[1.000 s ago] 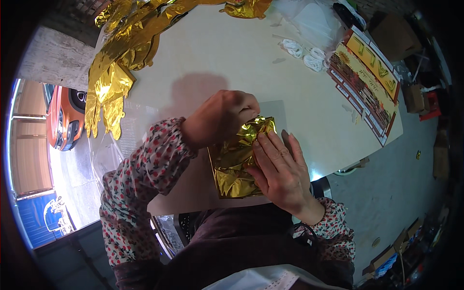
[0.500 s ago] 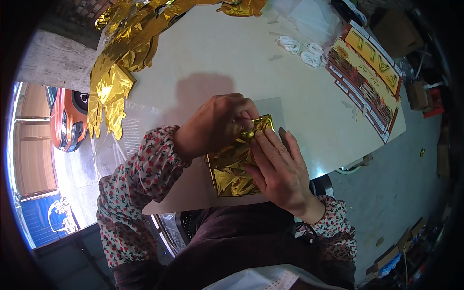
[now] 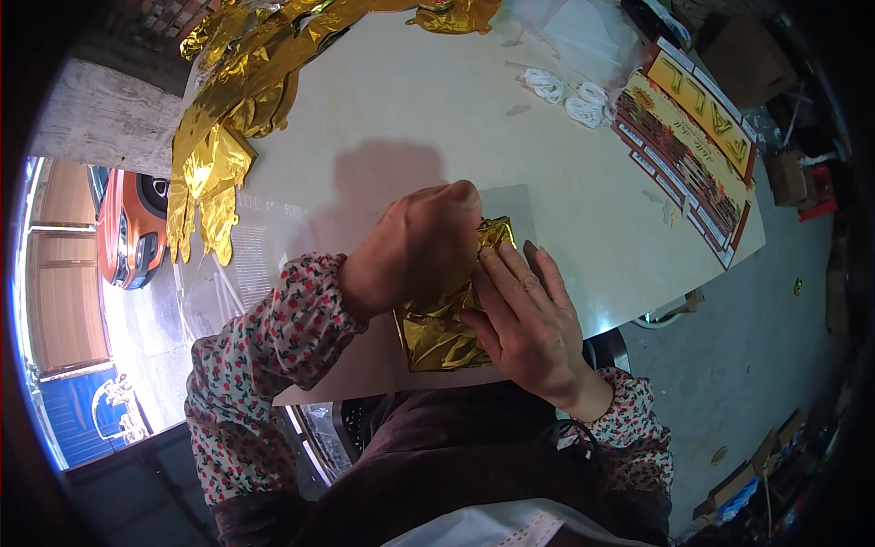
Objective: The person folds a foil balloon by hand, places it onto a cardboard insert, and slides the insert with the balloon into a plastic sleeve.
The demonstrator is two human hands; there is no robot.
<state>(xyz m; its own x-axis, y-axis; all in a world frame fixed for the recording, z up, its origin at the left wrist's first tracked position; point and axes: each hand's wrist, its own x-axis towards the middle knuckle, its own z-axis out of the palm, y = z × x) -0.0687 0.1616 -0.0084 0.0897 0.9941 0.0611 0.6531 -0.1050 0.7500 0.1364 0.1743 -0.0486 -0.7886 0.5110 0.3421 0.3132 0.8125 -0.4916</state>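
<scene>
A folded gold foil balloon [image 3: 444, 342] lies on the table's near edge, its surface creased and shiny. My right hand [image 3: 527, 319] rests flat across its right side, fingers stretched out. Over its upper left part, my left hand [image 3: 410, 239] is curled into a fist with the back of the hand up. Its fingertips are hidden beneath it, so what they pinch cannot be made out. A thin greyish sheet [image 3: 512, 202] shows under and beyond the foil.
More gold foil balloons [image 3: 214, 155] are heaped along the table's left and far edges. White cord bundles [image 3: 583, 105] and clear plastic bags [image 3: 592, 41] sit at the far right, beside printed autumn-coloured cards [image 3: 688, 137]. Clear plastic sleeves [image 3: 251, 246] lie at left.
My left hand has rolled over and shifted slightly right and down, hiding its fingers and more of the foil. My right hand stays put.
</scene>
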